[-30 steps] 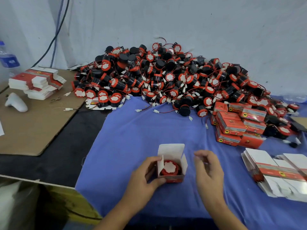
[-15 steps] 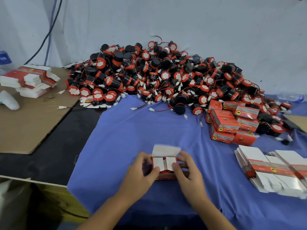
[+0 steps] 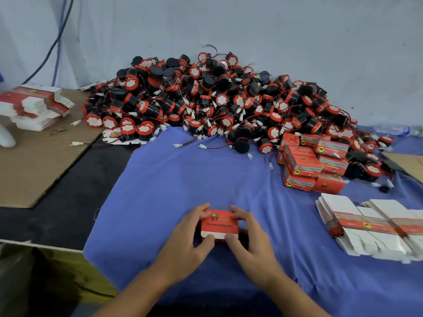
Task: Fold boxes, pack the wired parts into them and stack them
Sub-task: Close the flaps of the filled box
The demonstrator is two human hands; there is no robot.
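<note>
A small red box (image 3: 219,223) sits on the blue cloth (image 3: 183,179) near the front, its top flap folded down. My left hand (image 3: 192,239) grips its left side, fingers over the far edge and thumb at the near white flap. My right hand (image 3: 249,236) grips the right side the same way. A big heap of black-and-red wired parts (image 3: 217,104) lies at the back. Closed red boxes (image 3: 313,163) are stacked to the right of the heap. Flat unfolded boxes (image 3: 370,225) lie in a pile at the right.
Another pile of flat boxes (image 3: 34,104) rests on brown cardboard (image 3: 34,161) at the left, beside a white object (image 3: 6,138). Loose connectors with wires (image 3: 201,146) trail onto the cloth. A plastic bottle (image 3: 398,130) lies at the far right. A grey wall backs the table.
The box stood open with a part showing inside; both hands folded its side flaps, then brought the top flap down, so the box now looks closed.
</note>
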